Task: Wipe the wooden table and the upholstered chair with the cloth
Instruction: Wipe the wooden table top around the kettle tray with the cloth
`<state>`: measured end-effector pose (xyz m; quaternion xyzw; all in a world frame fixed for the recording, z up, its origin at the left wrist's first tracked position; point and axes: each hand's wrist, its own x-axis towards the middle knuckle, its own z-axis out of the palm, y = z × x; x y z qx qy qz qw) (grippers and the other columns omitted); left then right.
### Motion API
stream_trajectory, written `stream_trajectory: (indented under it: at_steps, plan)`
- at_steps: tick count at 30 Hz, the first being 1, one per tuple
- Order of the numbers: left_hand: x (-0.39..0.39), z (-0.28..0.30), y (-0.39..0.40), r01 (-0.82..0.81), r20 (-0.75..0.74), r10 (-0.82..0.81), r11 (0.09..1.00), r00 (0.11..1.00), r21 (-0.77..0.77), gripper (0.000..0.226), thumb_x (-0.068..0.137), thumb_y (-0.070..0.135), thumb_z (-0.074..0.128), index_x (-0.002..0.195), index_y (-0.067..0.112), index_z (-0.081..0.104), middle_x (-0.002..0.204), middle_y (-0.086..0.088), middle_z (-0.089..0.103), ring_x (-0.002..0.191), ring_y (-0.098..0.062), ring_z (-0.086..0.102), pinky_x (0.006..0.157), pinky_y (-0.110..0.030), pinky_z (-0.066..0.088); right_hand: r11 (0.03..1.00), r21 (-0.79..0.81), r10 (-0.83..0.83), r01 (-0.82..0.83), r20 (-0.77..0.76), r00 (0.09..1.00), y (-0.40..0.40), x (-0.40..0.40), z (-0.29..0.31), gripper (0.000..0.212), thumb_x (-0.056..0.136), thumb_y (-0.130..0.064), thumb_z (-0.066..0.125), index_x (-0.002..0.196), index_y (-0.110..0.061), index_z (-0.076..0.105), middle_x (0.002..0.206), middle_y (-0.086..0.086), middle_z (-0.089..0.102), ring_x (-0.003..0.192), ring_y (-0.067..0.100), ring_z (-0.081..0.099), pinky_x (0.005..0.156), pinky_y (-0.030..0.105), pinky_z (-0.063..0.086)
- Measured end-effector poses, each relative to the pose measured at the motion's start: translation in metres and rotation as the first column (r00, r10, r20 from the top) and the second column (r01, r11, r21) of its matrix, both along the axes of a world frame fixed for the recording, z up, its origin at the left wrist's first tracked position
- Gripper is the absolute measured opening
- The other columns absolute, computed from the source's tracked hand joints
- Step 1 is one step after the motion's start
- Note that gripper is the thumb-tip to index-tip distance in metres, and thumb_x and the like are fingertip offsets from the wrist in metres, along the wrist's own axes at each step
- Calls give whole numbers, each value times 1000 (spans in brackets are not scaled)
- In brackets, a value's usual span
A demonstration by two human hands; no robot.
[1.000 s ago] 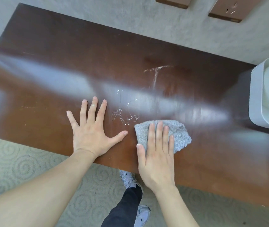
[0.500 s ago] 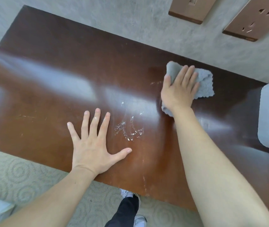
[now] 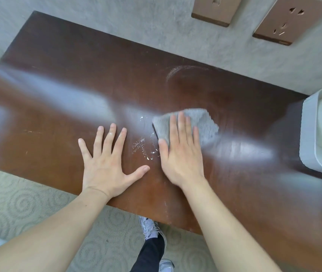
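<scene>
Near the front edge of the tabletop [image 3: 48,107], the left hand [image 3: 107,163] braces flat, fingers spread. Just beside it the right hand [image 3: 181,154] presses the grey cloth [image 3: 201,122] with straight, nearly closed fingers; sweeping leftward with even pressure should catch the white specks [image 3: 144,148] between the hands.

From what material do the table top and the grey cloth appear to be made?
Table top: seemingly wood or wood veneer with a glossy varnish; it is dark brown and mirrors the window light. Cloth: probably terry or microfibre, since its grey surface looks fuzzy and looped, and it lies crumpled under the right hand.
</scene>
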<state>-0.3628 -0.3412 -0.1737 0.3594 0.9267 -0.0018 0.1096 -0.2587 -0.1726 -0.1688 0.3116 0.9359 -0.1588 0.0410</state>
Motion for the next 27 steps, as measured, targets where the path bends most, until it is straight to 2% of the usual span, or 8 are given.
stream_trajectory:
  at_steps: [3, 6, 11, 17, 21, 24, 27]
  plan:
    - [-1, 0, 0, -1, 10, 1, 1000, 1000, -4, 113, 73, 97, 16, 159, 24, 21, 167, -5, 17, 155, -29, 5, 115, -73, 7, 1000, -8, -13, 13, 30, 999, -35, 49, 1, 69, 101, -45, 18, 157, -13, -5, 166, 8, -11, 152, 19, -15, 124, 43, -1]
    - [-2, 1, 1, 0, 14, 0, 1000, 1000, -5, 113, 74, 96, 16, 159, 23, 22, 167, -5, 18, 155, -30, 7, 115, -73, 7, 998, 5, -65, 65, 55, 996, -34, 59, -2, 71, 101, -45, 19, 157, -11, -7, 166, 8, -10, 152, 20, -14, 124, 41, -2]
    - [-4, 0, 1, 16, 14, -16, 1000, 1000, -18, 113, 74, 96, 18, 159, 21, 25, 166, -7, 21, 155, -32, 10, 114, -74, 10, 935, 56, -352, 350, 29, 935, 52, -20, -6, 69, 102, -37, 22, 156, -4, -4, 165, 15, -7, 153, 27, -8, 124, 46, -1]
    - [-5, 2, 1, 27, 15, -27, 999, 1000, -22, 114, 74, 96, 21, 158, 20, 27, 167, -8, 19, 155, -33, 8, 114, -74, 10, 884, 1, -468, 468, 31, 883, 113, -115, -4, 68, 101, -35, 20, 156, -5, -7, 165, 15, -13, 152, 29, -14, 122, 49, -7]
    - [-3, 0, 0, 28, 6, -28, 1000, 1000, -13, 112, 75, 95, 23, 158, 20, 29, 166, -8, 21, 155, -33, 11, 113, -74, 11, 932, 19, -363, 363, 11, 932, 109, -152, -6, 65, 102, -35, 16, 157, -8, -5, 165, 13, -13, 152, 28, -15, 122, 48, -10]
    - [-2, -1, 0, 27, -5, -27, 1000, 1000, -5, 111, 75, 95, 22, 158, 20, 28, 166, -8, 21, 155, -33, 11, 114, -74, 11, 982, 65, -180, 180, -2, 984, 105, -154, -9, 63, 102, -35, 16, 158, -13, -1, 166, 11, -10, 152, 27, -13, 123, 47, -9]
    - [-1, -1, 0, 26, -5, -26, 1000, 1000, -9, 111, 75, 95, 21, 158, 21, 27, 166, -8, 21, 155, -33, 11, 114, -74, 10, 996, 78, 38, -36, -23, 999, 106, -135, -7, 61, 102, -34, 20, 158, -16, 3, 167, 9, -4, 153, 25, -8, 124, 45, -6]
